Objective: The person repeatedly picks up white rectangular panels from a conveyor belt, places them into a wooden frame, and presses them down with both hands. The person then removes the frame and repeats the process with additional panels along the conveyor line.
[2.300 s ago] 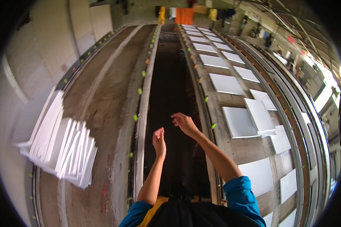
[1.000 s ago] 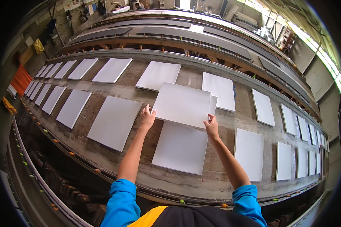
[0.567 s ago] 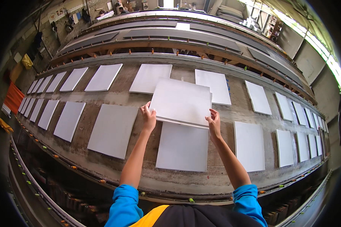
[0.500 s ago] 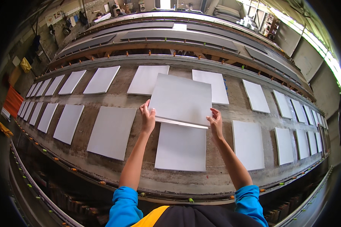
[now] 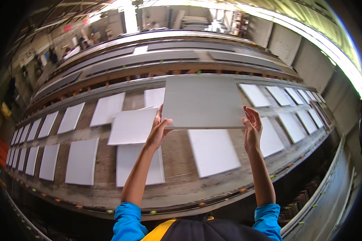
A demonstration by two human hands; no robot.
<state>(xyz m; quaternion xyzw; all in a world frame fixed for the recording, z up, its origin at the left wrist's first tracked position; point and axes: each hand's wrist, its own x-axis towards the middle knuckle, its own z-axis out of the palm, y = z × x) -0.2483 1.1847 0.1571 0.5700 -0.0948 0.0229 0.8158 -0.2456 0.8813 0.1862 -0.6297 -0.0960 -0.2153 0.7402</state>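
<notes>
"Along the long table (image 5: 176,164) in front of you, how far has the work come?"

"Well along, I judge. Two rows of white panels (image 5: 82,162) run toward both ends. What seems left is the grey-shaded panel (image 5: 201,102) I hold, raised over the table and not set down, and a skewed panel (image 5: 129,128), out of line and resting partly over a near-row panel (image 5: 129,164)."

"And your grip?"

"My left hand (image 5: 159,126) pinches the lower left corner, thumb on the face. My right hand (image 5: 252,124) pinches the right edge by the lower corner."

"What can't you see?"

"Part of the far row, since my panel blocks it. At the left end the panels shrink and smear, so I can't count them. I can't tell whether the skewed panel is a single sheet or several. My left fingers are partly behind the edge, and the little coloured pegs (image 5: 153,212) along the table's near side are blurred."
</notes>
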